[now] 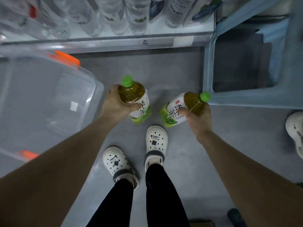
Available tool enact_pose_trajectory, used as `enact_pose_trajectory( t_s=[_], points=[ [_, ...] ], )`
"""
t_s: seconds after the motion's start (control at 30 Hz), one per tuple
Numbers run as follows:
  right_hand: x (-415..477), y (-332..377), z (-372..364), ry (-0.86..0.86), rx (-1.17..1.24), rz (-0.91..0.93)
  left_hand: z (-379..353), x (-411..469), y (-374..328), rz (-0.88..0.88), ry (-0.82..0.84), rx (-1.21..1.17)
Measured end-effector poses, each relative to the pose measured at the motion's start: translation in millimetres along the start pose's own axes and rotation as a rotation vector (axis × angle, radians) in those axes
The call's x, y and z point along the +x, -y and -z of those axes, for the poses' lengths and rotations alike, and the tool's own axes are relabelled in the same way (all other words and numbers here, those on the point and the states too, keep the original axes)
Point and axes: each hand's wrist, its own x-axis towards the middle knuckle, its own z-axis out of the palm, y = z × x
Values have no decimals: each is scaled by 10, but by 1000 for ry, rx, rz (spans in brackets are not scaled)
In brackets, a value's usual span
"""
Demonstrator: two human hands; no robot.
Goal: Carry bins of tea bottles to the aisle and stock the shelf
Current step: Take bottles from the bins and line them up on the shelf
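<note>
Green-capped tea bottles, one gripped in left hand (117,104), one in right hand (199,118); full, probably heavy, slick plastic; hold at the shoulder.

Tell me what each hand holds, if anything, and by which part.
A tea bottle in each hand. The left hand grips the left bottle round its upper body, near the neck; the right hand grips the right bottle likewise.

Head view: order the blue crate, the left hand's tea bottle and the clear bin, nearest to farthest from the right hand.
1. Blue crate: just ahead and right of the right hand.
2. Left hand's tea bottle: across the gap, leftward.
3. Clear bin: far left, beyond the left hand.
</note>
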Motion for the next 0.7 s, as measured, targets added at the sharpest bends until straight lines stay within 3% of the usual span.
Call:
enact_pose_trajectory(
  t_s=[0.2,0.37,0.7],
  points=[
    [-1286,424,557,15,256,50,885,-1236,-442,17,100,-279],
    [-2397,1055,1153,31,310,223,1642,-2195,-1032,5,73,-440],
    [-4040,2360,2306,-74,367,640,2929,-3639,-2460,-339,75,-682]
  ],
)
